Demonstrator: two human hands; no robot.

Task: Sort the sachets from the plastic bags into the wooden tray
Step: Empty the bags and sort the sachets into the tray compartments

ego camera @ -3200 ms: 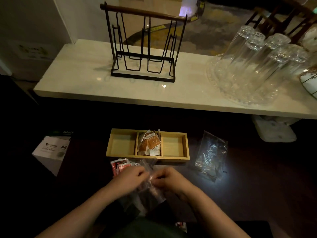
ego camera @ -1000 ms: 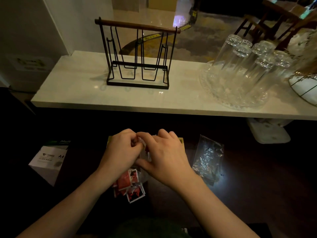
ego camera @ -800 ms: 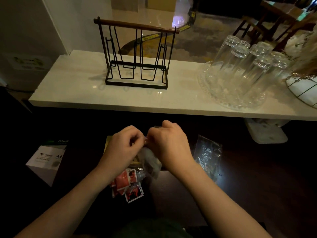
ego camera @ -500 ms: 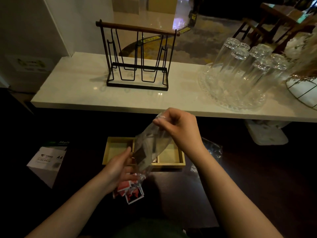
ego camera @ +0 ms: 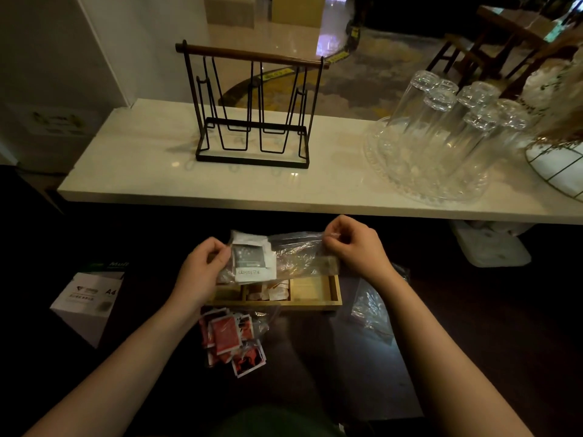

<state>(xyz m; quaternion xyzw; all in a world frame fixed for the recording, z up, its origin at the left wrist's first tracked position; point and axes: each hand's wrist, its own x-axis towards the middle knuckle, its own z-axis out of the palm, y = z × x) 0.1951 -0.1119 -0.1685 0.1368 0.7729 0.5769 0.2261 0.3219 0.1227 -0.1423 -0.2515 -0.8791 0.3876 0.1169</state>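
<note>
Both hands hold one clear plastic bag (ego camera: 296, 252) stretched sideways above the wooden tray (ego camera: 315, 299). The left hand (ego camera: 202, 269) has its fingers curled round the bag's left end, where a bunch of grey and white sachets (ego camera: 252, 258) sits inside, thumb pressed against them. The right hand (ego camera: 353, 247) pinches the bag's other end between thumb and curled fingers, at about 3 o'clock from the sachets; that stretch of the bag looks crumpled, with no contents I can make out. The tray lies on the dark worktop (ego camera: 362, 367) just under the bag, partly hidden by it; its middle compartment holds orange and white sachets (ego camera: 274, 291), its right compartment shows bare wood, and its left compartment is mostly covered by the left hand. At 6 o'clock from the tray, touching its near edge, lies a second clear bag with red sachets (ego camera: 230, 337) spilling from it. At 4 o'clock from the tray lies another crumpled plastic bag (ego camera: 372, 307). A white box of A4 paper (ego camera: 90, 298) stands at 9 o'clock, well apart from the tray.
</note>
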